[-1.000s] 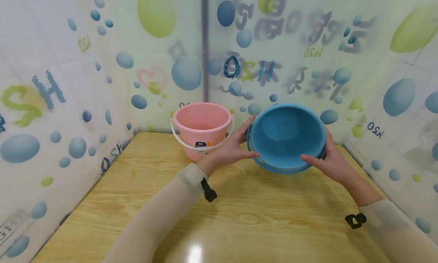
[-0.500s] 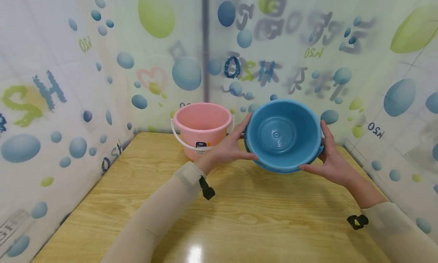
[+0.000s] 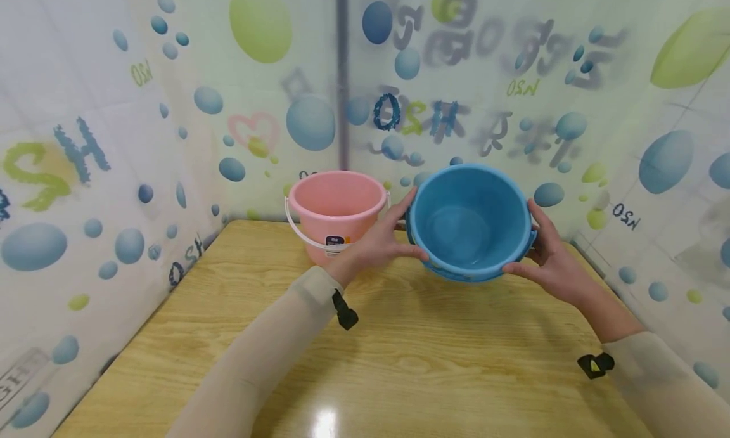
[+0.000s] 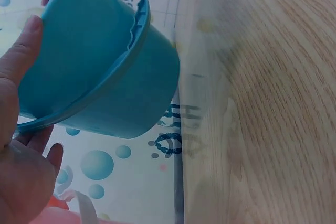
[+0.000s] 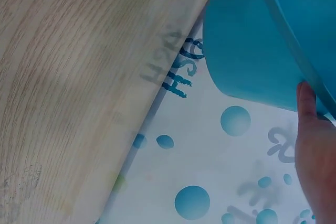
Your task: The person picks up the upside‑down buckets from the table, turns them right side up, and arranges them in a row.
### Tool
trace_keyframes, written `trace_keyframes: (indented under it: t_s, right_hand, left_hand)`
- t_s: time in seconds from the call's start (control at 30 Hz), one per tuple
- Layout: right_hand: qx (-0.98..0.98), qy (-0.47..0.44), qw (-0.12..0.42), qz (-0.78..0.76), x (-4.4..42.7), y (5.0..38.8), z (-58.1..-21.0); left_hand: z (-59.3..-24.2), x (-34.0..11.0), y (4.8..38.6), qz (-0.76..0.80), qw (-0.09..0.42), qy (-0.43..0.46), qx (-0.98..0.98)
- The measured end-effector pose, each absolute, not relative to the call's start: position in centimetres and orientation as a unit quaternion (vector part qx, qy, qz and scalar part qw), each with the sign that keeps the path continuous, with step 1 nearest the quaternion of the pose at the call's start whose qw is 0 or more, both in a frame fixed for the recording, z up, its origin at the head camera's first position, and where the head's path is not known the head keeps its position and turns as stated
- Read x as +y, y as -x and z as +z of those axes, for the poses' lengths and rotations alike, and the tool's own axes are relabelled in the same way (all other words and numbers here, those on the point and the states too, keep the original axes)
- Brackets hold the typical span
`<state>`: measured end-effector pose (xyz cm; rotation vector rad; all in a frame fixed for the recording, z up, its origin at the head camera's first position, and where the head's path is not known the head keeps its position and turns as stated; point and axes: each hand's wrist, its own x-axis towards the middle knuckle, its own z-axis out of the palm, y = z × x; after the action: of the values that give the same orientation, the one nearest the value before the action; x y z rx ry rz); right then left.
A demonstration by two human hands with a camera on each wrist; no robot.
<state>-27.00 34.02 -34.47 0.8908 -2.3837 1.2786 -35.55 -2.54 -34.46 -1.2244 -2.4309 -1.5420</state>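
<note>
Between both hands, a blue bucket (image 3: 470,222) is held above the table, its mouth tilted toward the head camera. My left hand (image 3: 379,238) grips its left side, the thumb near the front rim and the fingers reaching behind. On the other side my right hand (image 3: 553,260) holds the bucket with its thumb at the lower rim and fingers along the wall. The blue handle (image 4: 123,64) lies against the bucket's outside in the left wrist view. Just left of the left hand stands a pink bucket (image 3: 319,225), partly hidden by that hand.
The pink bucket stands upright, its white handle (image 3: 302,232) hanging across the front. Under everything is a wood-grain table (image 3: 410,362). A patterned curtain (image 3: 319,57) with blue and green dots closes off the back and sides.
The blue bucket has lifted slightly and shifted a little left. Its mouth tipped further toward the head camera, showing its base, then tipped partly back. The pink bucket has stayed in place.
</note>
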Motion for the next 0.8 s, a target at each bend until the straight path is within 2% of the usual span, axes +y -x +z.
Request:
trace_keyframes:
  t_s: [0.13, 0.37, 0.8]
  right_hand:
    - [-0.835, -0.288, 0.122, 0.453, 34.2, 27.0, -34.2]
    - [-0.863, -0.243, 0.077, 0.436, 34.8, 27.0, -34.1]
    - [-0.874, -0.211, 0.051, 0.435, 35.4, 28.0, -34.3]
  left_hand:
    - [-34.4, -2.1, 35.9, -0.508, -0.003, 0.389, -0.769]
    - [-34.7, -1.8, 36.0, -0.528, -0.061, 0.351, -0.771]
    - [-35.3, -1.4, 36.2, -0.490, -0.064, 0.330, -0.805]
